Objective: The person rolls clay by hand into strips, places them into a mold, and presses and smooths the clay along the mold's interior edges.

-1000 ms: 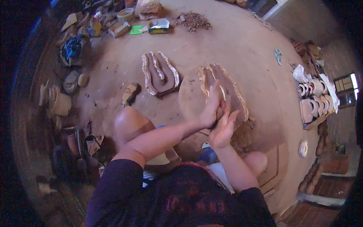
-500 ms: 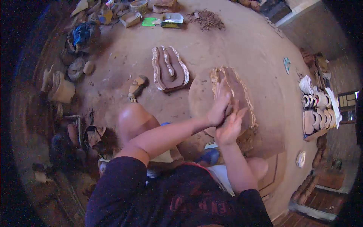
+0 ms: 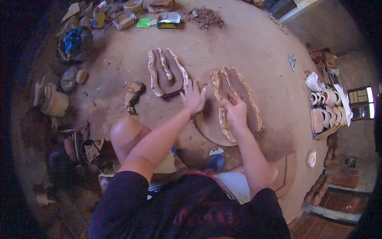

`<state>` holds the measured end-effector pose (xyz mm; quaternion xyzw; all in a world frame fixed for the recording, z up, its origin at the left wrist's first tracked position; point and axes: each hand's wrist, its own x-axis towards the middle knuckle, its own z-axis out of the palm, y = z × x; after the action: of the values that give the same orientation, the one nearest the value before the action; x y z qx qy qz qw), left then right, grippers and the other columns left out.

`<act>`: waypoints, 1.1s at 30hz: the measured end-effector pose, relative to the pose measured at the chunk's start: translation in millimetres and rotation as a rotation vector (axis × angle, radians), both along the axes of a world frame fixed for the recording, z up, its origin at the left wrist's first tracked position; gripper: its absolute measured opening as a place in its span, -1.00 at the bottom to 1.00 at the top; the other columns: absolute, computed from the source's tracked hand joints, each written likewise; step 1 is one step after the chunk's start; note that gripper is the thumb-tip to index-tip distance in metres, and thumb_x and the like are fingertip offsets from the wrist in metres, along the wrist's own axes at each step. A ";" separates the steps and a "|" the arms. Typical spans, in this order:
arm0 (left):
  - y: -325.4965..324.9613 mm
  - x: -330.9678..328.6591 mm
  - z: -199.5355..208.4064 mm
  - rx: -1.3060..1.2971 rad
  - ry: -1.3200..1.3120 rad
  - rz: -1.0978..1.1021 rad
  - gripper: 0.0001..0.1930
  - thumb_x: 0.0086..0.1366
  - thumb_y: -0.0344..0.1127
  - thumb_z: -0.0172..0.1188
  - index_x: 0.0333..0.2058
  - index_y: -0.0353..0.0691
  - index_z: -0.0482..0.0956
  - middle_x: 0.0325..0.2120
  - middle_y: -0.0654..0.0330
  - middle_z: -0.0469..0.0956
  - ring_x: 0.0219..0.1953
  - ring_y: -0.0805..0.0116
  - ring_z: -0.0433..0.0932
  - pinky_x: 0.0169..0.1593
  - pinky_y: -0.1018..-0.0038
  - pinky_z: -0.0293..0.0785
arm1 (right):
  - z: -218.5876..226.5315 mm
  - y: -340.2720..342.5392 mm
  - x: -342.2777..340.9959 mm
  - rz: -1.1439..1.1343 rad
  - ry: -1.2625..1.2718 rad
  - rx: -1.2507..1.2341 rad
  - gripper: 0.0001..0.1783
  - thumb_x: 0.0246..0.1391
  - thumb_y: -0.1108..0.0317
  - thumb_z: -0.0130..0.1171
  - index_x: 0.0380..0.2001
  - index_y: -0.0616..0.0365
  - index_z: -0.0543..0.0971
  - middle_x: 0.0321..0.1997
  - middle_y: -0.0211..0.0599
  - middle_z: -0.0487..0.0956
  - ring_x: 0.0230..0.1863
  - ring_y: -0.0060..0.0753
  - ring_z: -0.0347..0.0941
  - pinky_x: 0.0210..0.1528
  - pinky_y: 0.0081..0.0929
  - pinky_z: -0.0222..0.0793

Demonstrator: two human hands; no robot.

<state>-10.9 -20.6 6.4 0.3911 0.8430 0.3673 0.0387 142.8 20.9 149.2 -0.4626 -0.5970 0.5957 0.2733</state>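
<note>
On the floor lie two shallow clay pieces with wavy, pale-edged walls. My left hand (image 3: 193, 99) is open, its fingers spread flat near the lower right rim of the left clay piece (image 3: 154, 87). The right clay piece (image 3: 256, 107) rests on a round board (image 3: 209, 133). Over its inside is my right hand (image 3: 236, 114), thumb and fingers pinched at the lower end of a thin clay strip (image 3: 229, 80) that runs down its middle. The fingers partly hide that end.
A dark-banded tool or bundle (image 3: 133, 95) lies left of the clay pieces. Crumbled clay (image 3: 206, 18) is heaped at the back, beside an open box (image 3: 168, 20) and a green sheet (image 3: 143, 22). Curved pottery parts (image 3: 328, 117) are stacked at right, a pale pot (image 3: 55, 102) at left.
Both hands were close together over the right clay piece. Now they are apart: the left has moved left and spread out, the right has closed into a pinch. The view has shifted slightly.
</note>
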 end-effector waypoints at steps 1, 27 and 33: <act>0.1 1.1 -4.9 -0.005 -0.178 -0.102 -0.26 0.52 0.07 -0.04 0.45 -0.36 0.12 0.46 -0.26 0.11 0.48 -0.29 0.10 0.49 -0.02 0.10 | 3.0 15.3 2.8 0.034 -0.150 0.092 -0.56 0.29 0.48 0.27 0.20 0.36 0.54 -0.01 -0.26 0.66 -0.16 -0.54 0.60 -0.22 -0.62 0.49; 51.7 -29.7 16.4 -0.122 -0.398 -0.235 -0.36 0.55 0.27 -0.19 0.39 0.04 0.41 0.48 0.04 0.21 0.53 -0.10 0.09 0.46 -0.28 0.01 | -35.7 113.4 -62.2 0.529 -0.785 0.806 -0.61 0.14 0.06 0.28 -0.10 0.06 0.77 -0.08 0.11 0.68 -0.02 0.20 0.62 0.09 0.00 0.52; 43.4 -24.5 7.6 0.018 -0.410 -0.180 -0.32 0.41 0.41 -0.02 0.31 0.17 0.53 0.44 -0.04 0.28 0.48 -0.10 0.19 0.47 -0.09 0.08 | -31.2 87.0 -44.2 0.492 -0.760 0.843 -0.62 0.08 0.10 0.33 -0.19 0.18 0.78 -0.21 0.04 0.66 -0.11 0.09 0.63 0.00 -0.04 0.51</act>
<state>-35.4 22.8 14.0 0.3822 0.7758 0.4417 0.2385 98.6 107.9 118.0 -0.3437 -0.9257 0.1478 0.0553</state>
